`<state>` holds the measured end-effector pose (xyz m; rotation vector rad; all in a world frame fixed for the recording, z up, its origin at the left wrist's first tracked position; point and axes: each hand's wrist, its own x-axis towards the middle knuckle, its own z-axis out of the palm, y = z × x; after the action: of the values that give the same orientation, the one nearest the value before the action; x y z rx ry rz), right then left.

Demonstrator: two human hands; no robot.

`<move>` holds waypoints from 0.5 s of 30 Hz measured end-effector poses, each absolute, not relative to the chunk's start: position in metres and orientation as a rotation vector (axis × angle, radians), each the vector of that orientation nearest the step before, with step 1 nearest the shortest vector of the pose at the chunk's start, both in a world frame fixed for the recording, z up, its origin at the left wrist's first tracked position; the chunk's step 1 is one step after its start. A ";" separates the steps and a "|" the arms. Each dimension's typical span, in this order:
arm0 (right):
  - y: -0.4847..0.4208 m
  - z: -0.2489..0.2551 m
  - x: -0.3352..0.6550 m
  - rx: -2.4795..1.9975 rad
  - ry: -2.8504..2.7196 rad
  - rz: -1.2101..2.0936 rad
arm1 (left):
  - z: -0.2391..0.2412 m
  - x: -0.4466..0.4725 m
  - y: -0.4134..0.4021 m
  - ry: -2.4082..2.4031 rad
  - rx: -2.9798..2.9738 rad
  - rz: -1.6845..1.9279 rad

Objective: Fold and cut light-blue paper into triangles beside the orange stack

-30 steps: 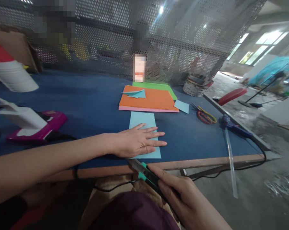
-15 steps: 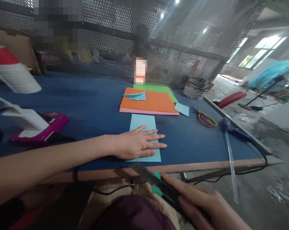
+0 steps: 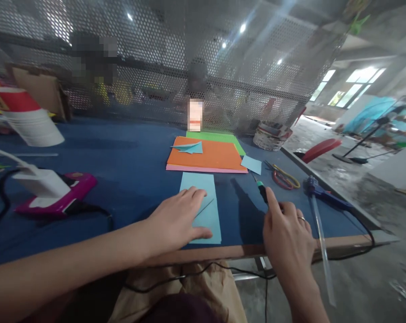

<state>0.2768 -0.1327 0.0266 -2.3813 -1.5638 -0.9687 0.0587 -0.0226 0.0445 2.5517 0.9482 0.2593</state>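
A light blue strip of paper [image 3: 203,184] lies lengthwise near the table's front edge, with a slanted dark line like a cut across it. Resting over the strip's left side is my left hand [image 3: 179,217], open, thumb apart from the fingers. My right hand [image 3: 289,229] is closed around a utility knife [image 3: 262,190] with a green part near its blade. It is held over the table to the right of the strip, apart from it, the blade pointing away from me. Beyond the strip sits a stack of orange paper [image 3: 209,154], a folded blue piece [image 3: 192,147] on top.
A small blue paper piece [image 3: 252,164], scissors [image 3: 284,177] and a blue glue gun [image 3: 329,194] with a clear stick lie to the right. Paper cups [image 3: 34,125] and a magenta power strip [image 3: 85,181] with a white plug stand left. Behind rises a perforated metal screen [image 3: 149,85].
My right hand has risen with the knife from below the table edge to over its right side. My left hand's spread fingers have drawn in, and a slanted line shows on the strip.
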 end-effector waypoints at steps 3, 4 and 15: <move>-0.120 0.020 0.281 -2.332 -1.601 -0.960 | 0.046 0.060 -0.031 0.919 2.483 0.240; -0.118 0.018 0.282 -2.301 -1.635 -0.949 | 0.045 0.061 -0.033 0.911 2.458 0.239; -0.132 0.003 0.257 -1.718 -1.853 -0.742 | 0.069 0.070 0.036 0.993 2.274 0.471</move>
<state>0.2574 -0.1318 0.0031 -1.7183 -1.8533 -0.7421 0.0697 0.0358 0.0685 2.2745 0.9930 0.4709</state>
